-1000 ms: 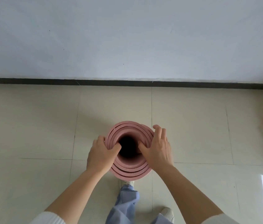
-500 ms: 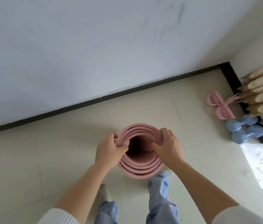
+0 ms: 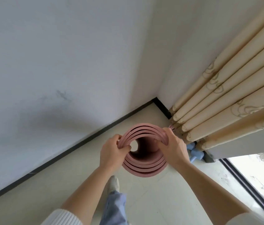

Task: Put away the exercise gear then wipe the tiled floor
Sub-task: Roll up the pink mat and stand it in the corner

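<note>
A rolled pink exercise mat (image 3: 144, 166) stands on end below me, its open top facing the camera. My left hand (image 3: 112, 152) grips the left side of its rim, thumb inside the coil. My right hand (image 3: 172, 147) grips the right side of the rim the same way. The mat hangs or stands over the beige tiled floor (image 3: 168, 192) close to the room's corner. Blue dumbbells (image 3: 194, 151) lie on the floor just past my right hand, partly hidden by it. A sliver of the pink pedal puller (image 3: 171, 126) shows by the curtain.
White walls meet at a corner with a black skirting board (image 3: 95, 132). Cream pleated curtains (image 3: 225, 98) hang at the right down to the floor. A sliding glass door track (image 3: 248, 182) runs at the lower right. My foot (image 3: 113, 183) and jeans are below the mat.
I have turned right and moved with the mat toward the corner. The curtains now fill the right side, and the dumbbells and pedal puller are largely hidden behind my right hand.
</note>
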Motion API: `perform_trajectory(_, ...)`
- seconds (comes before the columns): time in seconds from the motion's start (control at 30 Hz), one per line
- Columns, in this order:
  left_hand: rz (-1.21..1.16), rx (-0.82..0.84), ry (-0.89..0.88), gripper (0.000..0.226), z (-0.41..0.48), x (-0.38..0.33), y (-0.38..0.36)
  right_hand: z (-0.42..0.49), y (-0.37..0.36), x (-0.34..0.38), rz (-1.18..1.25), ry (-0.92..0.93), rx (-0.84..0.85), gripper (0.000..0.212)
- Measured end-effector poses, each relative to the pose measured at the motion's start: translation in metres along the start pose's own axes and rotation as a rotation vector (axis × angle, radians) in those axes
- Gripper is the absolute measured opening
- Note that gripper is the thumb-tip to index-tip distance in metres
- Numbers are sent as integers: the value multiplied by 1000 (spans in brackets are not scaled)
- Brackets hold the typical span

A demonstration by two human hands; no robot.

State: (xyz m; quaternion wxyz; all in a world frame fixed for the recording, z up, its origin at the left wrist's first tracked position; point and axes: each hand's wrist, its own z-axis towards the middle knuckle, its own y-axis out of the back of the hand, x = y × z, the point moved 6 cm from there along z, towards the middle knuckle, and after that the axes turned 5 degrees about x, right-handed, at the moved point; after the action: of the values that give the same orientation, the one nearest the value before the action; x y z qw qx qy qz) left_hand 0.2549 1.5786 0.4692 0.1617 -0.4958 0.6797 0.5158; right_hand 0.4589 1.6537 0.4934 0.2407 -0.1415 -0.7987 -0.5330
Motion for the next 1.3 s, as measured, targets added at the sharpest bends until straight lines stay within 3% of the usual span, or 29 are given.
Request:
perform_trajectory(0.23,35,122,-101,24,143,-106,-38,136,80,-40,1,-125,-108,31)
perform_trajectory(0.37,47,181,-78,26,216,-143,-55,209,113,-54,-30,-134,-83,28)
perform_trajectory(0.57,34,144,-73,22,300,-189,-78,295,146,-82,-4,-144,-37,25)
perform_trajectory(0.83,-12,64,5,34,392,-208,-124,400,148,-122,-58,-90,-22,37)
perform_trajectory(1.03,-90,75,51,36,437,-206,-151,447,133,-162,133,-148,-61,27)
perform_trajectory(1.17,-24,71,73,44,451,-205,-156,459,120,-164,174,-66,0,50)
perform_trajectory(1.3,4,8,121,44,450,-209,-155,459,118,-155,60,-17,47,56)
